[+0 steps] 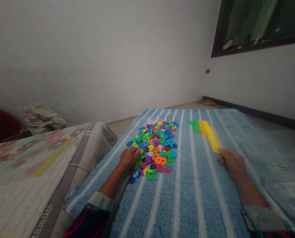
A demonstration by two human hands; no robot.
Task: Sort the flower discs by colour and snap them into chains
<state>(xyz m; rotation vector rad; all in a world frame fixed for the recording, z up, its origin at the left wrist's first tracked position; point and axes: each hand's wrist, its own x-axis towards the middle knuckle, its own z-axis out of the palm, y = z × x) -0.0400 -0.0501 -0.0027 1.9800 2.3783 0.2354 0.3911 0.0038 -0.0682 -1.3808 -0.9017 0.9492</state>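
Note:
A heap of colourful plastic snowflake discs [156,158] lies spread on the striped blue cloth [184,198]. At the heap's left edge, my left hand [129,156] is closed in a pinch, with a yellow snowflake disc [141,151] at its fingertips. Over to the right, my right hand [233,162] pinches the near end of a long row of yellow snowflake discs [211,137]. Beside that row's far end lie a shorter orange row [202,129] and a short green row [196,127]. My right fingers partly cover the last yellow disc.
Clear plastic bags [283,178] lie along the right side. To the left is a padded surface with a floral cover [60,135], bearing a yellow strip [52,158]. A white wall [127,59] stands behind, and a dark-framed window [256,24] is at upper right.

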